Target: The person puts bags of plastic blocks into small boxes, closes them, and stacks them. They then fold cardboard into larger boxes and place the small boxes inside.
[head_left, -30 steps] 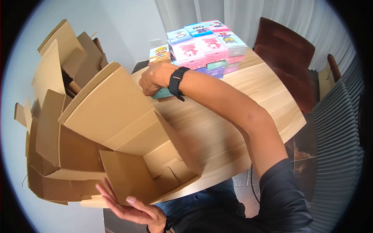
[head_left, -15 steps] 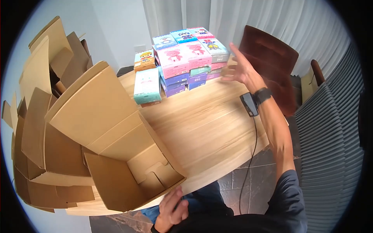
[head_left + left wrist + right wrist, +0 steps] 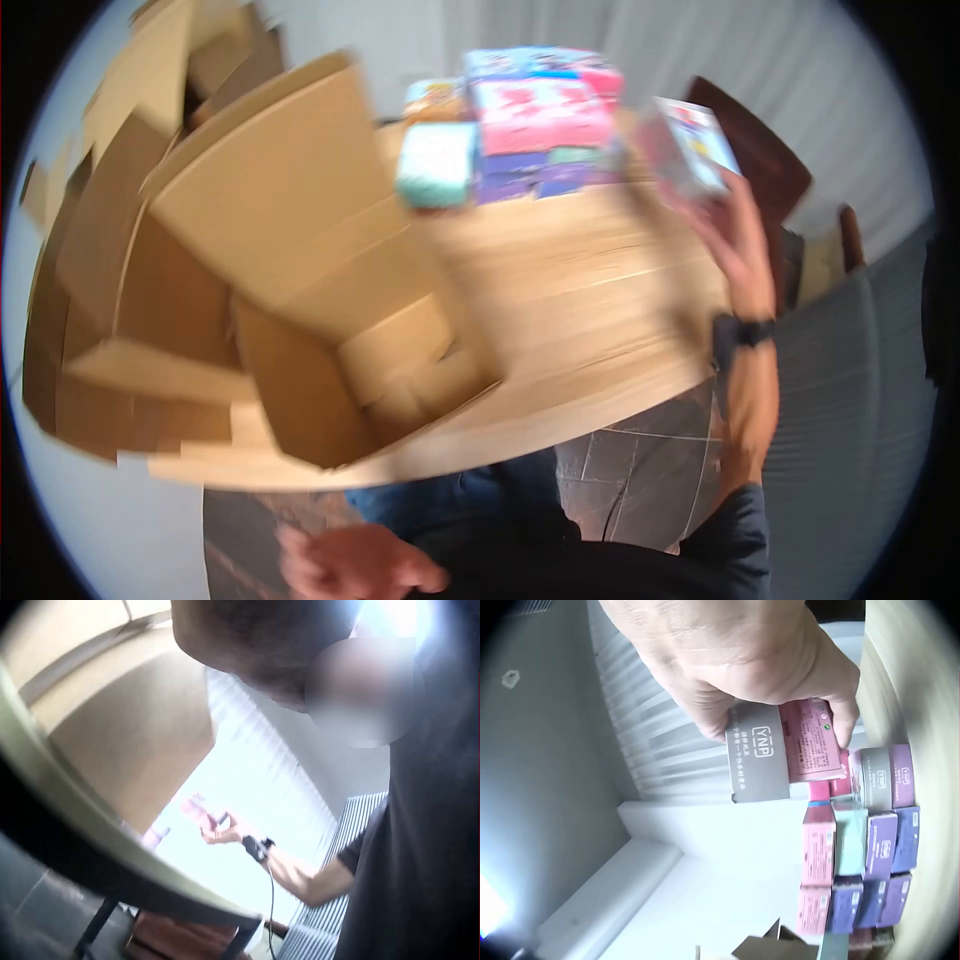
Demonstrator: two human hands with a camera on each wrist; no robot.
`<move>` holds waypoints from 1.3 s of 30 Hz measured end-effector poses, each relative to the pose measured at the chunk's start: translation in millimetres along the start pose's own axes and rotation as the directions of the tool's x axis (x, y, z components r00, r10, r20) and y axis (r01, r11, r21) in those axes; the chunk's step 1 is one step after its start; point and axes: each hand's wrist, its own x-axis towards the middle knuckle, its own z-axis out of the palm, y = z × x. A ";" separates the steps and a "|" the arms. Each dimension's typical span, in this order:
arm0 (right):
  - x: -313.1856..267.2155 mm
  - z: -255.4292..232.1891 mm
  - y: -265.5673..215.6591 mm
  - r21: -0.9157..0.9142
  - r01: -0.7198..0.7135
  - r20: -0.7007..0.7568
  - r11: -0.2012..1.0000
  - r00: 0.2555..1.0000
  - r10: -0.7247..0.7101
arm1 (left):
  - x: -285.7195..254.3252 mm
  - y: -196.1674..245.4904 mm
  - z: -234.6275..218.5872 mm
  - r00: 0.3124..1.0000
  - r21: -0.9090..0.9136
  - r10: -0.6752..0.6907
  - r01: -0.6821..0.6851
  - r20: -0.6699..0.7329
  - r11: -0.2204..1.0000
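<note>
My right hand point(image 3: 738, 235) grips two small toy boxes together, raised over the right side of the table. One is a grey box point(image 3: 757, 754) marked YNP; the pink box point(image 3: 811, 742) lies flat against it. The thumb presses on the grey side and a finger on the pink side. To their left stands a stack of colourful boxes point(image 3: 545, 118), pink, blue and purple, blurred in the head view. My left hand point(image 3: 355, 565), also blurred, hangs loosely in front of the body, below the table edge, touching nothing. An open cardboard carton point(image 3: 305, 375) stands near that edge.
Several empty cartons point(image 3: 90, 240) crowd the left side. A mint box point(image 3: 437, 165) and an orange-brown box point(image 3: 435, 98) stand left of the stack. Behind the right hand is a brown chair point(image 3: 790, 175). The wooden tabletop point(image 3: 590, 270) lies between carton and right arm.
My right hand went from the mint box to the stack's right side, then lifted two boxes off it, moving right. The left hand dropped back from the carton's near edge. The head view shifted.
</note>
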 end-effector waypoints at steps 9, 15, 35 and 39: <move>-168.7 23.2 58.5 -0.737 -0.021 -0.107 0.676 0.991 -0.085 | 59.8 -28.2 44.6 0.605 -0.102 -0.753 0.792 0.260 0.602; -146.5 55.5 3.4 -0.933 0.205 0.204 0.296 0.978 -0.036 | 59.3 -23.9 55.2 0.653 0.038 -0.648 0.693 0.391 0.720; -62.3 288.8 -102.4 -0.653 0.066 0.502 0.754 0.783 0.367 | 51.6 26.0 75.9 0.306 -0.419 -0.927 0.887 0.219 0.194; -54.4 306.9 -20.3 -0.928 0.191 0.331 0.318 0.813 0.478 | 51.8 30.8 76.2 0.215 -0.431 -0.940 0.898 0.264 0.085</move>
